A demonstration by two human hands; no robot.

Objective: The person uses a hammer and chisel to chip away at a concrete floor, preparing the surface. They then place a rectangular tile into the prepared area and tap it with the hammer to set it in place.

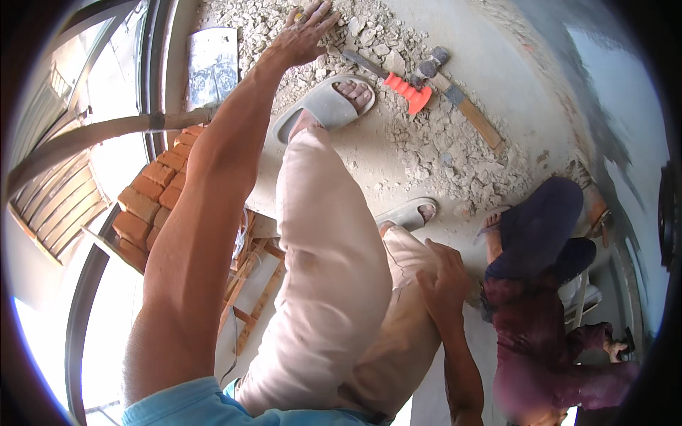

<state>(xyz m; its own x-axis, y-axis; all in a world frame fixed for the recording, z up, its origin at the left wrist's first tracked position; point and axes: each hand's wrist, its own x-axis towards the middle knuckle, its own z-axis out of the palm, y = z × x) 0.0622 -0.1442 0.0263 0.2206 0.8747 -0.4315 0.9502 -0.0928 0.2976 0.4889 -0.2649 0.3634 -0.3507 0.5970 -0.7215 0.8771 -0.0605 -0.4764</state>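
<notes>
My left hand [307, 37] reaches out to the far side with its fingers spread over the heap of broken rubble [369, 32]; nothing shows in its grasp. My right hand [444, 280] rests on my right leg near the knee, fingers laid flat on the light trousers [334, 234]. To the right of my left hand, on the rubble, lies a chisel [407, 92] with a bright orange-red grip and a hand guard. Next to it is a hammer [469, 113] with a dark metal head and a wooden handle, its head close to the chisel's grip.
Grey slippers [323, 106] are on my feet beside the rubble. Stacked orange bricks [153, 186] stand at the left, near a window frame [150, 78] and a curved wooden pole [85, 142]. A co-worker in dark red [529, 319] crouches at the right by the wall [618, 92].
</notes>
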